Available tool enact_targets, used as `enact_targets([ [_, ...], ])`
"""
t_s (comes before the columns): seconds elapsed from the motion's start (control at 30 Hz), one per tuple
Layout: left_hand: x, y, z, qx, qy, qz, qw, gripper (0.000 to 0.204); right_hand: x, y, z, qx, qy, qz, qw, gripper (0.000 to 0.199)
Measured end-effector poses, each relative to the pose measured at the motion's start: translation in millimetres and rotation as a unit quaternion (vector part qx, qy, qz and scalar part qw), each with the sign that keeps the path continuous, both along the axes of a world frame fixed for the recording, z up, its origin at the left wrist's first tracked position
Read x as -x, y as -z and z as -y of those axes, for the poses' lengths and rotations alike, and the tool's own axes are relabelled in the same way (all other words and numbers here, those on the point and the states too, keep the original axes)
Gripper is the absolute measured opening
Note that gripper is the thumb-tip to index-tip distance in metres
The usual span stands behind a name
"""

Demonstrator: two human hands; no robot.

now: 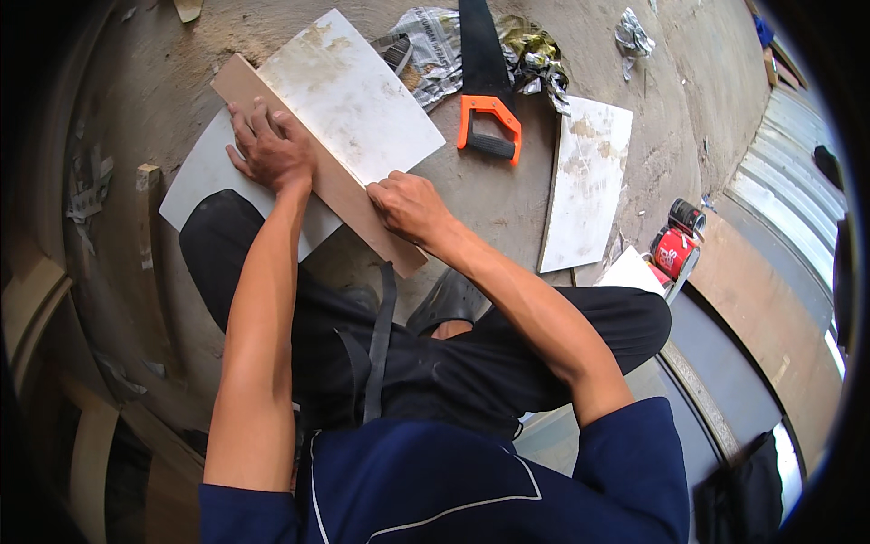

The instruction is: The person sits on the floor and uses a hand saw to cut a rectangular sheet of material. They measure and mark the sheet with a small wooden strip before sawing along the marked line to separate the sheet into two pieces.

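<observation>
The wooden strip (349, 195) lay on the white panel (362, 100) at the floor's (489, 208) centre. The left hand (272, 150) was pressed flat on it at ten o'clock; the right hand (408, 204) was curled around something unseen. Firm, even pressure would have kept the edge true.

Red can (672, 251) with a printed label lies on its side at right on the floor (507, 195), and a second, dark-topped can (687, 216) sits just above it, touching or nearly so. Crumpled printed wrapper (437, 50), grey and white, lies at top centre on the floor; a smaller silvery scrap (632, 34) lies farther right. No signs or screens.
</observation>
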State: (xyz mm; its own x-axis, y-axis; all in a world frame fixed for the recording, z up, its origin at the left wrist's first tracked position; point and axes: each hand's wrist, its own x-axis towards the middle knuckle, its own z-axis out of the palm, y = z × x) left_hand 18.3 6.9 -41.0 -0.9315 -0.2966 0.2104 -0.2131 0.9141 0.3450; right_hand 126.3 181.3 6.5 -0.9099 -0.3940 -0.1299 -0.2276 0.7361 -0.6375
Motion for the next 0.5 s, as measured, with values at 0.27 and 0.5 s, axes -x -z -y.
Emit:
enact_targets([
  [0.27, 0.5, 0.5, 0.4, -0.022, 0.004, 0.005, 1.0, 0.04, -21.7, -2.4, -1.5, 0.028, 0.068, 0.02, 0.997, 0.004],
  [0.5, 1.7, 1.0, 3.0, -0.029, 0.005, 0.008, 1.0, 0.042, -81.4, 20.2, -30.3, 0.065, 0.189, 0.192, 0.961, 0.015],
])
